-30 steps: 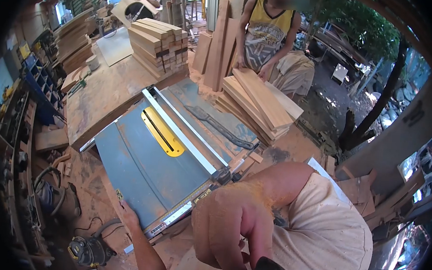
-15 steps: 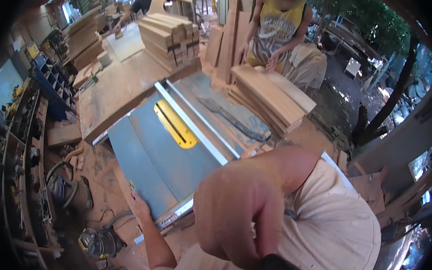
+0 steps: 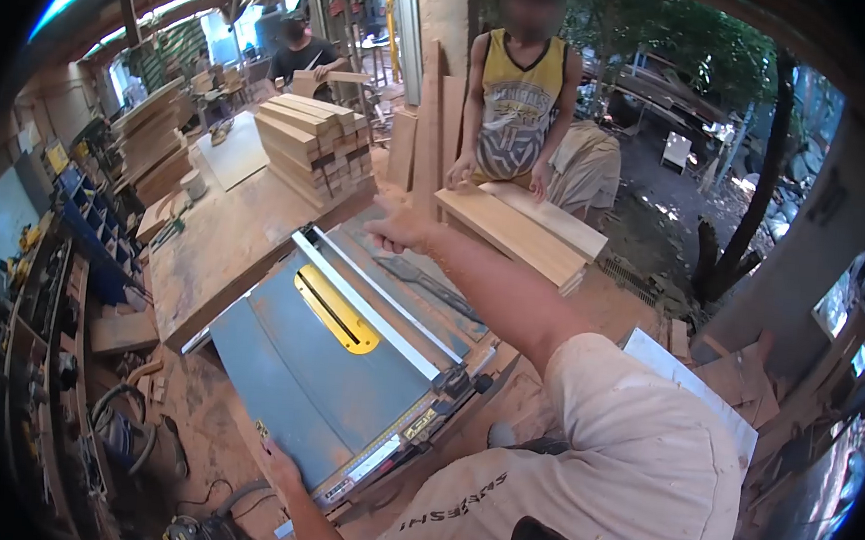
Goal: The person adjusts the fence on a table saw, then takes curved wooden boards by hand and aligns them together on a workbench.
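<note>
In front of me stands a table saw with a grey top, a yellow throat plate and a metal rip fence. My left hand rests against the saw table's near left edge, fingers stretched out and holding nothing. My right arm reaches far forward over the saw's right side. My right hand is in the air past the fence's far end, index finger pointing out, the others partly curled, nothing in it. Below my right forearm lies a long dark push stick, partly covered.
A person in a yellow jersey stands behind stacked boards. On the wooden outfeed table sits a pile of timber. Another person works farther back. Shelves line the left; a shop vacuum stands on the dusty floor.
My right hand has swung from close to my face out forward over the saw's far end, now pointing. My left hand stays at the table edge. The view has tilted up.
</note>
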Demonstrator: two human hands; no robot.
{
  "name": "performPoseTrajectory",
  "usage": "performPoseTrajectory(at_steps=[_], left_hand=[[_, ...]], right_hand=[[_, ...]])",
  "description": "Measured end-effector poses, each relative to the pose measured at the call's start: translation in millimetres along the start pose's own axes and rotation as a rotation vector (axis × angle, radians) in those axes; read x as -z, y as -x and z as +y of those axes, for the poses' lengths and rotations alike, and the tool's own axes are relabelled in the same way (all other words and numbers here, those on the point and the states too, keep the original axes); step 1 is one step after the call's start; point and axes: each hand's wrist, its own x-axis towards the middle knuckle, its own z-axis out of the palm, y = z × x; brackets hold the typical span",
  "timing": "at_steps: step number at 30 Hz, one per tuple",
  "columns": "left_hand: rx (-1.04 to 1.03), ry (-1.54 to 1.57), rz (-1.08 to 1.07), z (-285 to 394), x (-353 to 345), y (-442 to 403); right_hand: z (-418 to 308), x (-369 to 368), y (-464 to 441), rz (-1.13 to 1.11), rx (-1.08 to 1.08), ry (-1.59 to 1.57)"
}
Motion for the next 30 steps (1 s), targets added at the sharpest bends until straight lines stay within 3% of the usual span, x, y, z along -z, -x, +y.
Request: performPoseTrajectory(at_steps=[8,14,19,23,25,27,30], left_hand=[[-0.105,0.047,0.037,-12,-4,-8],[-0.087,0.046,0.039,-6,-2,-3],[-0.097,0.005,0.052,-24,-6,-13],[-0.073,0.075,-0.003,-10,0,-5],[-0.066,0.074,-0.025,-22,-3,-10],[-0.07,0.075,-0.054,-27,-3,-16],[-0.143,-0.047,-0.123,-21,0,-17]], right_hand=[[17,12,-2,-0.026,0.008,-0.03],[26,24,50,0.018,0.015,0.029],[102,59,108,0.124,-0.123,-0.186],[179,87,200,0.422,-0.163,-0.358],[217,104,260,0.577,-0.379,-0.126],[284,129,327,0.594,-0.543,0.16],[306,130,435,0.612,-0.887,0.158]])
